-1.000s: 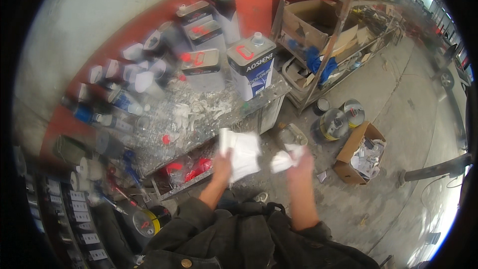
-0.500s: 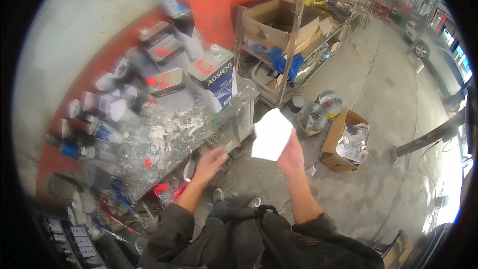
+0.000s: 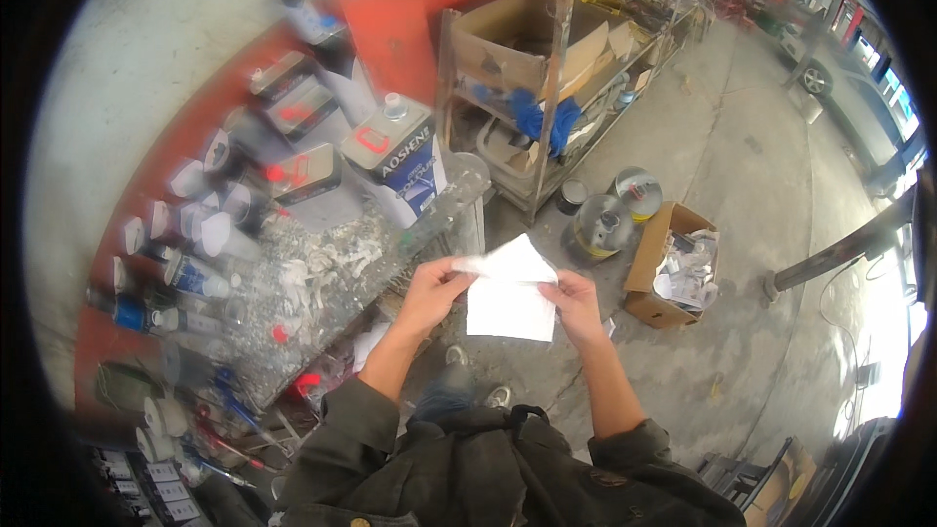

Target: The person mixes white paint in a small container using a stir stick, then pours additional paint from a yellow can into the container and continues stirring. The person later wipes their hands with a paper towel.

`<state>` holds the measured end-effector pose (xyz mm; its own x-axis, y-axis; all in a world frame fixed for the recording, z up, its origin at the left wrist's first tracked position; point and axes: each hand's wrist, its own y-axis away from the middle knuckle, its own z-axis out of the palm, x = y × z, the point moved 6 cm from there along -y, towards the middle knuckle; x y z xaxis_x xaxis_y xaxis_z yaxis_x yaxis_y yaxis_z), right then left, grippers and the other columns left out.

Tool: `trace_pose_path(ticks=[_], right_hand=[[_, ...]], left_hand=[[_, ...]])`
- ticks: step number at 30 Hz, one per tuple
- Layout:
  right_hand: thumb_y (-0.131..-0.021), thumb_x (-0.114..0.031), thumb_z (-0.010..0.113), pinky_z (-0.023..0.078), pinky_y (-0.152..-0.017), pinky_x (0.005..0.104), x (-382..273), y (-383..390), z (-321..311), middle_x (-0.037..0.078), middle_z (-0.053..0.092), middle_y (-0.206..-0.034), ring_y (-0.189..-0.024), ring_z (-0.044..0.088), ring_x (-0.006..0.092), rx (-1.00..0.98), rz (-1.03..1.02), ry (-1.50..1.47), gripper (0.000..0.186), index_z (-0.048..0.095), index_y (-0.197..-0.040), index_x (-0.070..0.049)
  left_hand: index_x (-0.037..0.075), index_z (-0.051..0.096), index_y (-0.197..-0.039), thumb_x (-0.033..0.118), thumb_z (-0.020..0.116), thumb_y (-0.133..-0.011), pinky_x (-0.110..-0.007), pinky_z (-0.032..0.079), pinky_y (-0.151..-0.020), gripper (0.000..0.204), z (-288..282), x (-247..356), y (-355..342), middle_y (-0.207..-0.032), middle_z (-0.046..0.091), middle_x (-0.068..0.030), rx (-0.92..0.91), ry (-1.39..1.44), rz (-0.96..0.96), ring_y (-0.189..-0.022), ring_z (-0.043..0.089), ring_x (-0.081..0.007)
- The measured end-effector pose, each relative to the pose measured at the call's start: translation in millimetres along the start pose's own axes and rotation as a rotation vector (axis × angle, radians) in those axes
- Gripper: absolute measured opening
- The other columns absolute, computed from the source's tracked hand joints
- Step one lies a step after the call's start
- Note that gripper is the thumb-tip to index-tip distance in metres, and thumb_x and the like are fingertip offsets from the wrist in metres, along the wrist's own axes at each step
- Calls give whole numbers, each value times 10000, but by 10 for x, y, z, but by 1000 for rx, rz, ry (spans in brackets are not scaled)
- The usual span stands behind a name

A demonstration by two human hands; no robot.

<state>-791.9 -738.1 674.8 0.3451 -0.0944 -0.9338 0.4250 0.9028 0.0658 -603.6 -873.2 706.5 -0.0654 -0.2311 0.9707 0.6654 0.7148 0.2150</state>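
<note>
A folded white sheet (image 3: 509, 310), paper or cloth, hangs in front of my body, above the floor. My left hand (image 3: 436, 291) pinches its upper left corner. On the opposite side my right hand (image 3: 574, 304) grips the edge, thumb on top. The upper part of the sheet rises to a point between my hands, with a fold line across it. To the left is a paint-spattered bench (image 3: 390, 256). A large square metal can (image 3: 395, 156) with a white cap stands at its right end, nearest the sheet.
Bottles, cups and cans (image 3: 200, 273) crowd the bench's left side. Past the bench stands a metal shelf rack (image 3: 556, 68) with cardboard boxes and a blue cloth. Round tins (image 3: 600, 226) and a cardboard box (image 3: 644, 278) of crumpled paper sit on the floor to the right.
My left hand, free before, has come over and taken hold of the white sheet. The sheet has moved slightly down and left, and my right hand has shifted its hold. My view has turned slightly.
</note>
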Motion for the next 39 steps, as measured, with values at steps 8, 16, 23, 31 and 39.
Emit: trace_pose_path(ticks=[8,16,23,31,39], right_hand=[[-920,15,523,522,-811,306,432,-562,58,82,694,-991,-906,648,172,-120,174,-284,204,697,-1026,19],[-946,-55,646,563,-892,350,367,-1366,546,137,705,-1145,-1046,684,217,-36,443,-44,283,652,-1204,58],[-1002,-145,568,514,-697,308,59,-3030,568,101,720,-882,-770,644,139,193,-102,643,240,671,-1093,52],[-998,-78,544,540,-728,288,170,-3158,1031,96,737,-946,-818,688,137,-8,32,371,238,679,-1158,34],[-969,-34,541,547,-666,282,-758,-3469,70,69,736,-938,-752,694,138,193,1,146,210,698,-1079,52]], left_hand=[[-1,706,-1135,-107,623,-842,-308,521,-909,323,-109,207,-266,-1176,692,-94,-145,-67,176,-1049,658,-156],[46,727,-885,-125,605,-775,-326,544,-819,237,-598,380,-787,-1064,730,-119,153,-345,473,-971,700,-270],[24,459,-1382,42,833,-698,-380,485,-994,780,-1656,365,-883,-1443,450,-198,847,-429,472,-1276,517,-316],[71,128,-1542,139,929,-535,-403,416,-1100,1289,-1963,511,-1538,-1404,427,-178,529,-274,448,-1289,491,-303],[27,355,-1428,175,908,-470,-440,397,-1061,1115,-1128,1273,-2046,-1290,467,-189,319,-633,510,-1228,477,-375]])
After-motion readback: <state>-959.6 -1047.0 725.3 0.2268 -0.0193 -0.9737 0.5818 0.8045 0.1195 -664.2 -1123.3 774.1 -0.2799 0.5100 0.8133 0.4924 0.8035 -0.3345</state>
